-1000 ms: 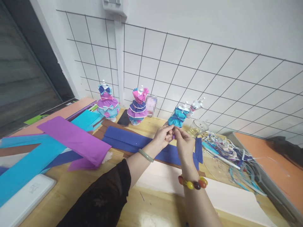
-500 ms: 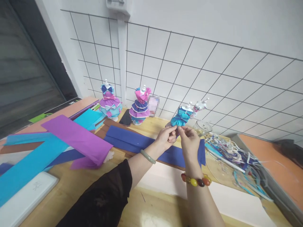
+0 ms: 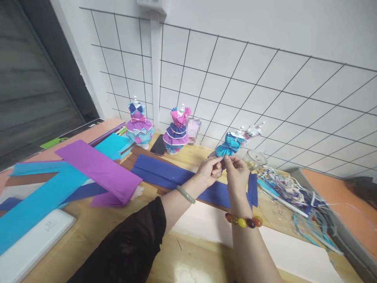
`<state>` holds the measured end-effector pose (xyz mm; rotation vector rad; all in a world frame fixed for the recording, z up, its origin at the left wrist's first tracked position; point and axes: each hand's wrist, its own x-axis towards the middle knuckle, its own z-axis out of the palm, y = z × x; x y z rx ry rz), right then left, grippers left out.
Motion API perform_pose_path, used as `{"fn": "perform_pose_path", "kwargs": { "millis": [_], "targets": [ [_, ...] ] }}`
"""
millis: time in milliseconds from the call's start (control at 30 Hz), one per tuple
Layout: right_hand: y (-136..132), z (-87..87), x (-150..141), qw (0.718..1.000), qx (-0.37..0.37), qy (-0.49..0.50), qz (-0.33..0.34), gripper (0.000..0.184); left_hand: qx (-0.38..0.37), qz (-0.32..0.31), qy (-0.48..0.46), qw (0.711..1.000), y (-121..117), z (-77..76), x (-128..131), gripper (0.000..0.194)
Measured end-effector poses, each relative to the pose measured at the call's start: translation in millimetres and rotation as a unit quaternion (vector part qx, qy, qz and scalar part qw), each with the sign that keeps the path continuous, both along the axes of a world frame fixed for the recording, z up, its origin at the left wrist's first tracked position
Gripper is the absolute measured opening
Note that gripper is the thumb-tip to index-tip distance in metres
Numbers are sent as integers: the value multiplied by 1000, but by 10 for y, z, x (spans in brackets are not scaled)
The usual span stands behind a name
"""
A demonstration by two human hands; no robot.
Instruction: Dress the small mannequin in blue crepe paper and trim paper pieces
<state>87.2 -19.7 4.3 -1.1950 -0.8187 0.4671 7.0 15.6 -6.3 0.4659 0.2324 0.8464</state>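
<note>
A small white dress form in a pleated turquoise dress (image 3: 231, 142) stands toward the back right of the table. My left hand (image 3: 210, 171) pinches the lower edge of that dress from the left. From the right, the thumb and fingers of my right hand (image 3: 236, 173) close on the same edge, fingertips almost touching the left ones. The base of the form is hidden behind my hands. Below my forearms lie dark blue paper strips (image 3: 160, 173) and a long pale pink sheet (image 3: 203, 222).
Two dressed forms, one purple and light blue (image 3: 138, 127), one pink and navy (image 3: 178, 131), stand by a phone (image 3: 158, 145). Purple paper (image 3: 100, 169) and turquoise paper (image 3: 44, 208) cover the left. A heap of scraps (image 3: 291, 192) lies right, beside an orange-topped box (image 3: 341, 204).
The whole view has shifted slightly, so things appear a little further right. Both hands keep their pinch on the turquoise dress's lower edge.
</note>
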Motion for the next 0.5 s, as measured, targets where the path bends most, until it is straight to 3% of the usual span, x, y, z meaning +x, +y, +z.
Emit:
{"fn": "perform_pose_path", "kwargs": {
  "millis": [233,500],
  "targets": [
    [-58,76,32,972,-31,184,141,34,-13,-3,-16,1000,-3,13,-8,20],
    [-175,147,65,976,25,199,88,36,-43,-22,-25,999,25,-23,-5,19]
  ]
}}
